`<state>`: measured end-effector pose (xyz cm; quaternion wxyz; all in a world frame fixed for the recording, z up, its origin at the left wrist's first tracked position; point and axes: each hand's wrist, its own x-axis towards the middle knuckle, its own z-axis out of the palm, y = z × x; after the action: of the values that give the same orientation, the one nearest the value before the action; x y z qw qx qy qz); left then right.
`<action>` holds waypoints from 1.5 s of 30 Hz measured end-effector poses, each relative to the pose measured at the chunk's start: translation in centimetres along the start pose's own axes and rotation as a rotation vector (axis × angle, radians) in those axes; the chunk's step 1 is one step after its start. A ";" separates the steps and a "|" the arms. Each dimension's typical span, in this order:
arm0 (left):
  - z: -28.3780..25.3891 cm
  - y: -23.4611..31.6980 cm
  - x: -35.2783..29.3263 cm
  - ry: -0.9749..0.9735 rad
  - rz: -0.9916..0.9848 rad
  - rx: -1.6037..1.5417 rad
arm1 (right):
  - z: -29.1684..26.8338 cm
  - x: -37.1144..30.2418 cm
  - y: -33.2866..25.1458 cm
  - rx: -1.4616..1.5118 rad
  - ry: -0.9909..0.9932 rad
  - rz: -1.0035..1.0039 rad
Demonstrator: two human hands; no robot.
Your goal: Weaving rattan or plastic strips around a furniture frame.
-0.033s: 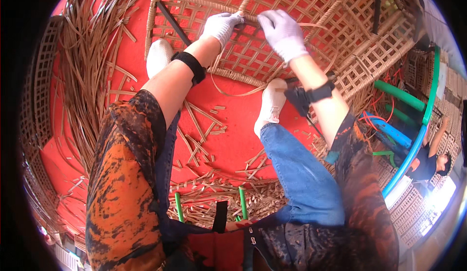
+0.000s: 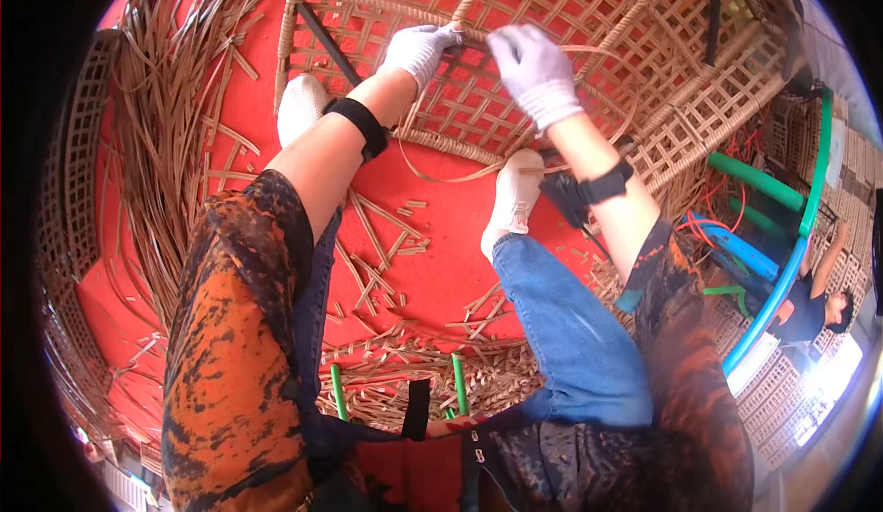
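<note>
A large woven rattan panel (image 2: 635, 15) with wrapped bars leans in front of me at the top. My left hand (image 2: 418, 52), in a white glove, has its fingers closed around the wrapped middle bar. Just right of it, my right hand (image 2: 533, 66), also gloved, is curled with its fingertips close to the same bar. A thin flat strip (image 2: 602, 50) loops out from behind the right hand. The right fingers appear closed on it, though the grip is partly hidden. Another length of strip hangs in a curve below the left hand.
A thick bundle of long strips (image 2: 170, 135) lies left on the red floor (image 2: 441, 282). Cut scraps (image 2: 386, 245) are scattered between my white shoes. Dark woven panels (image 2: 69, 227) stand far left. Right are green and blue tubes (image 2: 763, 181) and another person (image 2: 809, 310).
My right hand has shifted slightly, its wrist turning a little. My left hand stays at the same spot on the bar.
</note>
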<state>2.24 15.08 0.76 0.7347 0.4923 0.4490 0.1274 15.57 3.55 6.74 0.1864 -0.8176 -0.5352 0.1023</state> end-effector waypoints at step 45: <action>-0.4 0.2 -1.0 -0.176 0.136 0.306 | -4.3 -0.3 0.1 0.541 -0.427 0.565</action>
<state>1.43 14.74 1.43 0.6773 0.6368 0.3630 0.0632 17.09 2.39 10.56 0.2436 -0.8141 -0.2713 0.4520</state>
